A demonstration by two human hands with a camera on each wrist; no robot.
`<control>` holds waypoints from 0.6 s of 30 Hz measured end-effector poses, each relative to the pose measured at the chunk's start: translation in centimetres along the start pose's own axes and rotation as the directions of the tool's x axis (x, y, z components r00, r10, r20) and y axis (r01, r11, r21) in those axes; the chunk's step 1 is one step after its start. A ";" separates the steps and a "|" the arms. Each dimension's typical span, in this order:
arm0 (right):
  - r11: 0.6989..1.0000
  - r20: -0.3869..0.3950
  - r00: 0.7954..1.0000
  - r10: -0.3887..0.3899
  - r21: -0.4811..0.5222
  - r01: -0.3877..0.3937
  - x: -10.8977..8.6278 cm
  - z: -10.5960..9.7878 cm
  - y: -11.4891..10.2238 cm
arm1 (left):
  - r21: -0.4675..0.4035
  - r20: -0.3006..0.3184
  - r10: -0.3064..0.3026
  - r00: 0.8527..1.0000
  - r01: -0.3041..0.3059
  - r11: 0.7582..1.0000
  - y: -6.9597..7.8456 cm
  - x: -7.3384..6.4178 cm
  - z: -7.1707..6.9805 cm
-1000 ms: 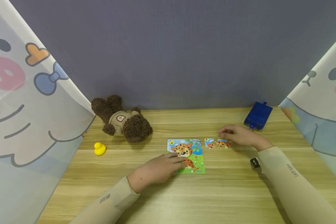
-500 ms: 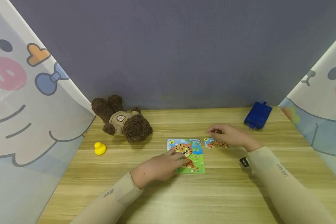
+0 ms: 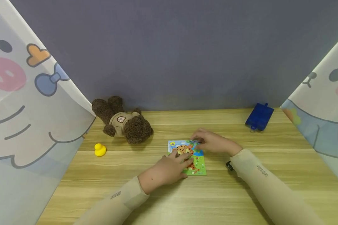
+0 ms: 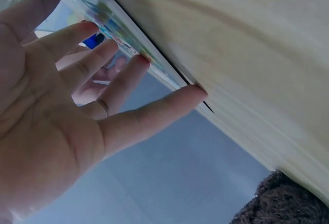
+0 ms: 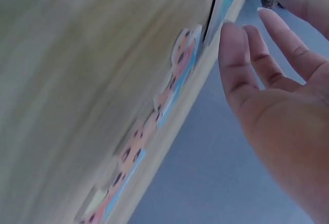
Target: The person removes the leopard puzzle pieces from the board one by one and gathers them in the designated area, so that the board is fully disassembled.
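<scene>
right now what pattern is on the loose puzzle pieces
The puzzle pieces have dark spots on orange, clearest in the right wrist view.

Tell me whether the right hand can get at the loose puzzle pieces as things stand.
Probably yes: the right hand looks empty, and the loose puzzle pieces lie uncovered on the table near it.

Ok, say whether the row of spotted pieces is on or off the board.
Off: in the right wrist view, the row of spotted pieces lies on the tabletop beside the board.
</scene>
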State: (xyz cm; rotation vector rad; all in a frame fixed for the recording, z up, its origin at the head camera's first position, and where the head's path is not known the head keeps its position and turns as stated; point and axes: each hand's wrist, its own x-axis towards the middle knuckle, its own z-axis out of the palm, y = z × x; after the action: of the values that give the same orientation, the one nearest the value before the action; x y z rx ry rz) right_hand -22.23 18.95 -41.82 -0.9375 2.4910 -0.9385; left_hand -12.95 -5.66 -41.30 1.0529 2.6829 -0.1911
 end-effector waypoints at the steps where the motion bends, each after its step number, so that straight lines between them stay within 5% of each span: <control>1: 1.000 0.006 1.000 0.007 0.002 -0.007 0.1 0.1 -0.1 | 0.011 -0.004 -0.004 1.000 0.004 1.000 0.1 0.1 0.1; 7: 0.998 0.032 0.998 0.063 0.023 -0.063 0.4 0.3 0.0 | 0.048 -0.015 -0.013 1.000 0.014 0.999 0.4 0.2 0.2; 18: 0.993 0.042 0.992 0.115 0.000 -0.115 0.5 0.6 0.3 | -0.023 -0.011 -0.028 1.000 0.028 0.999 0.5 0.1 -0.3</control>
State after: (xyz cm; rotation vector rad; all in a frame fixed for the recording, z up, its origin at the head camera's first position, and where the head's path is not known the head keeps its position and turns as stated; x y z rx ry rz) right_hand -22.46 18.45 -42.46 -0.7949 2.4788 -0.8753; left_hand -12.74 -5.20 -41.08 1.0133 2.7046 -0.1597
